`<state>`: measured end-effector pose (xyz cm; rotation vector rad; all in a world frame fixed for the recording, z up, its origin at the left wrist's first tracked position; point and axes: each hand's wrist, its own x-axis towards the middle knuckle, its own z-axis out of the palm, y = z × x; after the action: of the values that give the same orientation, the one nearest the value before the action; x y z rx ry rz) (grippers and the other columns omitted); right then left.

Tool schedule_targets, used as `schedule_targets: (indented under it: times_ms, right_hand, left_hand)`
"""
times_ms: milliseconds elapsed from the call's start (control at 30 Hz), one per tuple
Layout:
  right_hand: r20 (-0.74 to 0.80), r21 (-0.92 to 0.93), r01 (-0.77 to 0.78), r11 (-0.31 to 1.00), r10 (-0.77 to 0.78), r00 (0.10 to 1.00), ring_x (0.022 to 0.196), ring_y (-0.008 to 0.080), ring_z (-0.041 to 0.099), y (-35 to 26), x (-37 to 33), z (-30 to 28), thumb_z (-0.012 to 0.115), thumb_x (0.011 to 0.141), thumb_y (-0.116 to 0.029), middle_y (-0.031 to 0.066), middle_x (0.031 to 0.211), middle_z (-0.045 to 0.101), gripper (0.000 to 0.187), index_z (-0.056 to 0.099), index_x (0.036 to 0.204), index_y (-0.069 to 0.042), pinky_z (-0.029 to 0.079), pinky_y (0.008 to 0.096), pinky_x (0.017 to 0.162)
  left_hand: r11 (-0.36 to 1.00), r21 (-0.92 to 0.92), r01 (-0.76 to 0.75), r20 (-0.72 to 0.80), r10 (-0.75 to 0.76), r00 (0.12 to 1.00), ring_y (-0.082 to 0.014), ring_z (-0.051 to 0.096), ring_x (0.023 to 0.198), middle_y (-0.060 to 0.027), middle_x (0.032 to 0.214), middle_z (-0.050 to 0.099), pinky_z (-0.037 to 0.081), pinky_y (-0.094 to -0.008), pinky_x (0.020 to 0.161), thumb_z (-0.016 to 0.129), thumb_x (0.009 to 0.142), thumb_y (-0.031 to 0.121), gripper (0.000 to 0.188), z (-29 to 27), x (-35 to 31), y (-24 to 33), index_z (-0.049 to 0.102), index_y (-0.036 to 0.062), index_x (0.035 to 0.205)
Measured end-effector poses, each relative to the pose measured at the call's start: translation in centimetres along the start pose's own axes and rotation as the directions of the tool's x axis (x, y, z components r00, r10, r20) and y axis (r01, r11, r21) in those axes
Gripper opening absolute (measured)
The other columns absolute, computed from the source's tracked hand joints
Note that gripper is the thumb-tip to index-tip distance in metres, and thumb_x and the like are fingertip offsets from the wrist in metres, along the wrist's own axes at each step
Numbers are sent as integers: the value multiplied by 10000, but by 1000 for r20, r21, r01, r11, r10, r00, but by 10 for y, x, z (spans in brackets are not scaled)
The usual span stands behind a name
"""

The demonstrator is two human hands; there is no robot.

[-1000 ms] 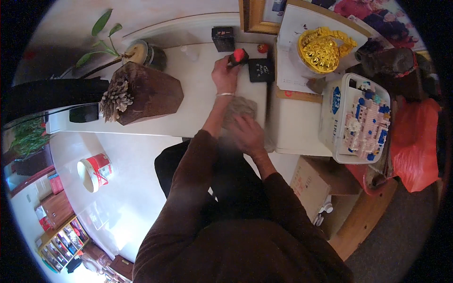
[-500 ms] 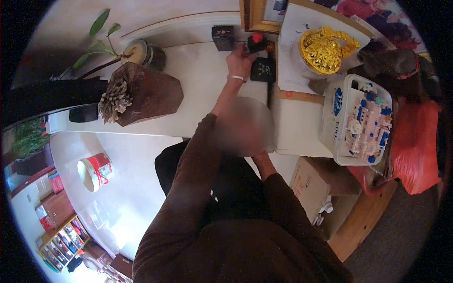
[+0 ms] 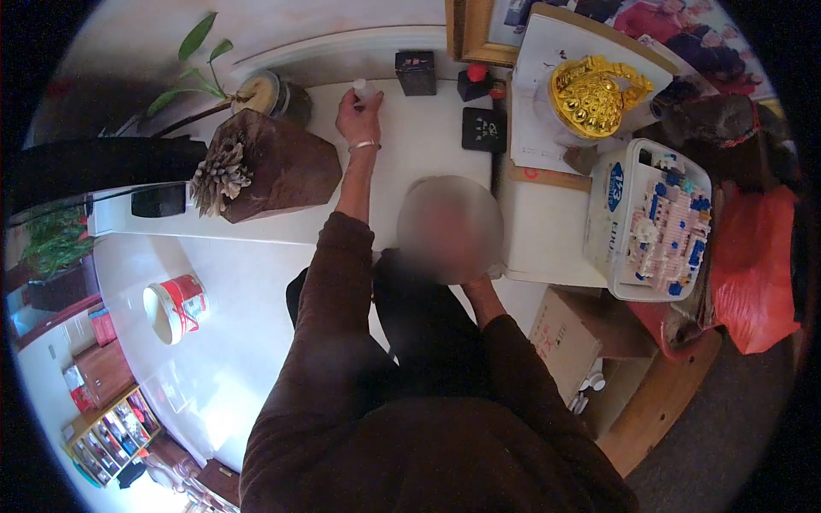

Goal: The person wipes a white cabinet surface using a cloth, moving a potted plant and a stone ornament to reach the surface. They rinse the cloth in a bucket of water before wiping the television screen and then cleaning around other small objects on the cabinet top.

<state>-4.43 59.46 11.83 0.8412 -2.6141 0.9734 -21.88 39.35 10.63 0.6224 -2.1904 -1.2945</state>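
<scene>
My left hand (image 3: 359,121) is over the white counter (image 3: 410,145), its fingers closed round a small white bottle (image 3: 364,89). A bracelet circles that wrist. To the right of this hand stand a dark upright box (image 3: 416,73), a dark bottle with a red cap (image 3: 475,80) and a flat black box (image 3: 483,129). By the counter's front edge is my right hand (image 3: 475,289), mostly covered by a round blurred patch. Its fingers cannot be made out, nor can anything in them.
A brown pot (image 3: 278,167) with a pine-cone-like piece and a glass jar (image 3: 295,107) with a plant stand left. At right are a gold ornament (image 3: 590,98), a tub of building bricks (image 3: 603,218) and a red bag (image 3: 753,269). A bucket (image 3: 175,308) stands on the floor.
My left hand has moved left, away from the dark box and red-capped bottle, and now shows the small white bottle in its fingers. My right arm has hardly moved.
</scene>
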Motion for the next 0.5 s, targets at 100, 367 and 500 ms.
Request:
schedule_targets:
  times_ms: [100,367,500]
  right_hand:
    - [-31,-5,4,1000,-5,999,1052,302,493,4,-6,3,667,628,-127,57,1194,504,405,593,1024,-174,475,396,743]
    - [-27,18,5,1000,-5,1000,1036,300,496,7,-7,0,651,629,-123,63,1194,505,419,594,1042,-164,473,389,727]
    - [0,24,7,1000,-7,1000,1044,294,496,1,-3,-1,641,640,-142,59,1211,495,407,594,1043,-160,472,392,741]
  left_hand:
    - [997,-77,-26,151,38,988,-174,589,711,-105,843,625,484,-304,658,772,631,211,471,7,-23,3,590,-4,1008]
    - [955,-217,-204,234,253,939,-169,560,712,-78,799,541,474,-277,632,746,657,113,378,60,-80,37,606,20,996]
    - [965,37,-259,210,246,946,-256,555,665,-119,782,525,467,-325,610,732,610,69,386,79,-58,38,612,25,975]
